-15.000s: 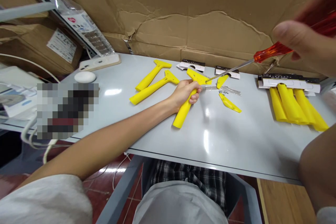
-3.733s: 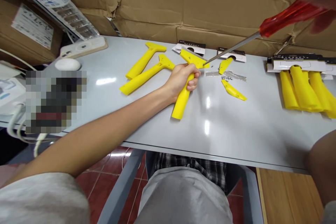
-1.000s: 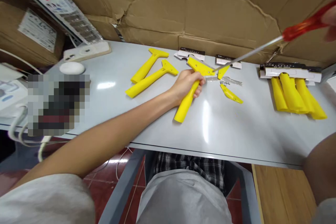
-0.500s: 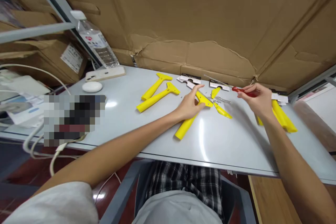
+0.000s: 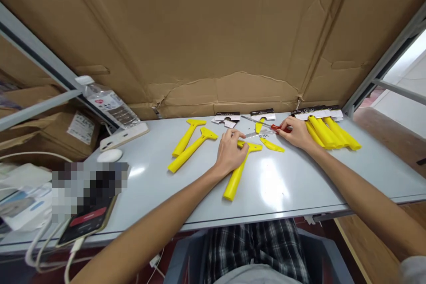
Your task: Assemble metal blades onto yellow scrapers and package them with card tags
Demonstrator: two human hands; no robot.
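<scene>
My left hand (image 5: 230, 151) rests on the table with bent fingers around the head of a yellow scraper (image 5: 234, 182), whose handle points toward me. Part of that head is hidden under the fingers. My right hand (image 5: 297, 133) is closed on a red-handled screwdriver (image 5: 278, 128), held low over the table with its shaft pointing left. Between the hands lie a loose yellow head piece (image 5: 272, 145), a small clear plastic bag (image 5: 265, 132) and a thin blade-like strip near the left fingertips. Another yellow piece (image 5: 259, 127) sits behind the bag.
Two yellow scrapers (image 5: 184, 138) lie to the left. Several yellow handles (image 5: 333, 135) with black-and-white cards are at the right. More cards (image 5: 227, 117) lie along the cardboard wall (image 5: 206, 44). Phones, a white case (image 5: 109, 155), cables and a water bottle (image 5: 109, 102) occupy the left.
My right hand has lowered the screwdriver toward the table and moved left. My left hand has shifted toward the left side of the scraper head. The camera view has turned.
</scene>
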